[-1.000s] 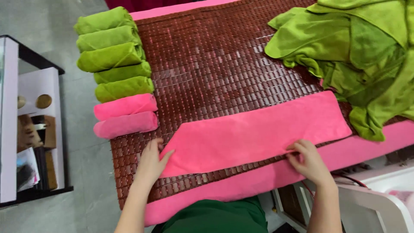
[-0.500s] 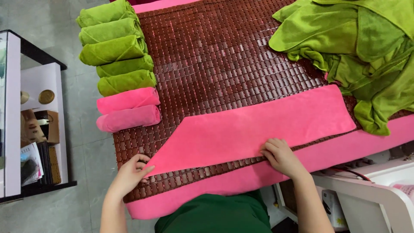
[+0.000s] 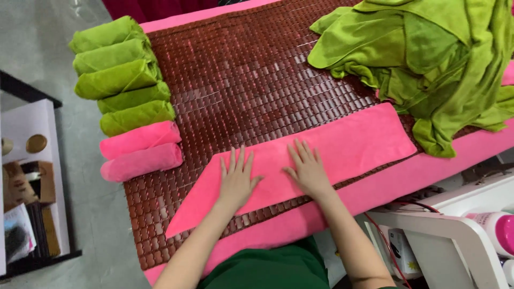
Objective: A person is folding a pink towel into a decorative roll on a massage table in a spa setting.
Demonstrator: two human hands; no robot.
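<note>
Both hands lie flat, palms down, on a folded pink towel (image 3: 300, 160), side by side with a small gap between them. The left hand (image 3: 236, 179) has its fingers spread and pointing away from the person, resting on the towel's left half; the right hand (image 3: 306, 168) sits just to its right, fingers also fanned out and pressed to the cloth. Neither hand grips anything; they are open and simply pressing down. The towel is a long strip lying slantwise along the near edge of a dark brown tiled mat (image 3: 251, 80), its left end cut to a slanted point and its right end reaching toward a loose heap of green towels (image 3: 428, 59) at the mat's far right corner, which it nearly touches. The mat lies over a bed with a pink cover (image 3: 428, 174) that shows as a band along the near edge. On the mat's left edge a row of rolled towels sits tight together: five green rolls (image 3: 120, 75) farther away, then two pink rolls (image 3: 140, 151) nearer. The person's green top (image 3: 267, 270) shows at the bottom. To the left stands a dark-framed shelf (image 3: 32, 176) with small items on the grey floor, and to the right a white cart (image 3: 460, 235) holding a bottle with a pink cap (image 3: 495, 227).
</note>
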